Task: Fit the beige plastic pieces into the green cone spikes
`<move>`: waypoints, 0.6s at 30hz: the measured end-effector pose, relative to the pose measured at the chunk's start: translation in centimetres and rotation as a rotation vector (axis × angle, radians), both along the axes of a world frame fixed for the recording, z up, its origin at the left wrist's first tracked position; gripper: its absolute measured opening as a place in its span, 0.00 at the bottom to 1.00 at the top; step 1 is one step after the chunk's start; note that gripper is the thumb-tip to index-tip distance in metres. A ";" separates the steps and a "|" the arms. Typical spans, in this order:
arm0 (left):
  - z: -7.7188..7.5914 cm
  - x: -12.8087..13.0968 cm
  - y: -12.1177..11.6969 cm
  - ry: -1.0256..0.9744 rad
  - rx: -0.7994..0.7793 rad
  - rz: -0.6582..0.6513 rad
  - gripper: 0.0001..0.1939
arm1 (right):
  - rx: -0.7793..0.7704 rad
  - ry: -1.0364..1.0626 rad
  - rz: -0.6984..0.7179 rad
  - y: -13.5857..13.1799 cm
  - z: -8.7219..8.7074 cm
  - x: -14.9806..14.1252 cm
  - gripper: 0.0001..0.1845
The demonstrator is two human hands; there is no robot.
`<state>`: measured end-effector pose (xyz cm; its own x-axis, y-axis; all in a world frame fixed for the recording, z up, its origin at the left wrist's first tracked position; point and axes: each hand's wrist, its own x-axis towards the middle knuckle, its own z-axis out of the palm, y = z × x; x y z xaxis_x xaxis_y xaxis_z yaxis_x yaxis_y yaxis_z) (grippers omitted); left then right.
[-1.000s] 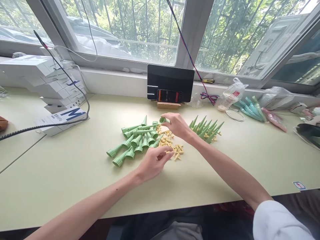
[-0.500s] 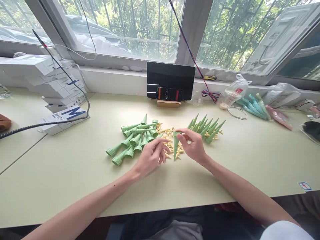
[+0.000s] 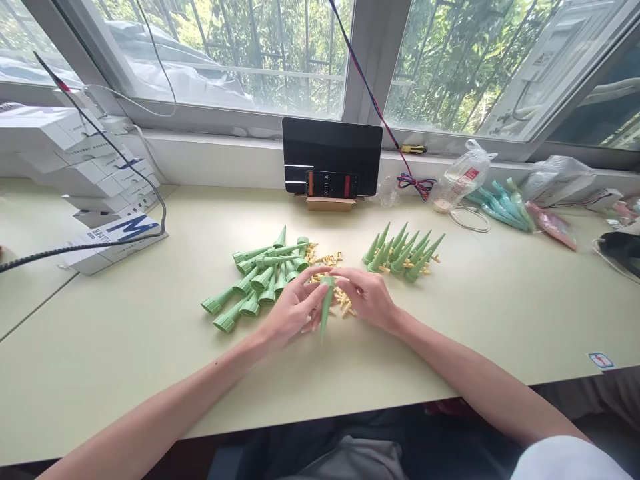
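A green plastic plant watering spike (image 3: 326, 313) hangs point down between my two hands. My left hand (image 3: 293, 303) is closed on it, thumb across the upper part just under the cap. At the wide cap end, the fingers of my right hand (image 3: 370, 298) are bent and touch the spike's top. Small yellow valve pieces (image 3: 346, 305) lie loose behind and beneath the hands, partly hidden by them. To the left rests a heap of green spikes (image 3: 260, 273) on their sides. On the right, several green spikes (image 3: 400, 253) stand cap down with yellow pieces sticking out.
A phone showing a timer (image 3: 331, 185) leans against a dark tablet (image 3: 333, 150) by the window. White boxes (image 3: 117, 233) are stacked on the left, with a black cable (image 3: 100, 245) across them. Plastic bags (image 3: 463, 177) and teal packets (image 3: 500, 207) lie back right.
The spike has moved left from my right hand into my left hand's grip. Both hands have come together around it. The view has shifted slightly.
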<state>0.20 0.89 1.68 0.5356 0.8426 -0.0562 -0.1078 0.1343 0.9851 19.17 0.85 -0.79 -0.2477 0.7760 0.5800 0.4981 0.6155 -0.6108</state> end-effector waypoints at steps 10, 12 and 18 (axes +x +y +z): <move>-0.6 -0.2 0.6 -0.045 0.000 0.163 0.19 | -0.094 -0.267 -0.320 0.9 0.6 1.7 0.14; -0.5 -0.1 0.5 -0.062 -0.003 0.165 0.19 | -0.151 -0.326 -0.347 0.8 0.7 1.7 0.13; -0.3 0.0 0.4 -0.097 -0.017 0.156 0.20 | -0.251 -0.412 -0.392 0.5 1.0 1.2 0.08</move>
<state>0.19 1.30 1.41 0.4022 0.9152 -0.0250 -0.2235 0.1247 0.9667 20.39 1.38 0.17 -0.0814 0.9548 0.2858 0.8838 0.2017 -0.4222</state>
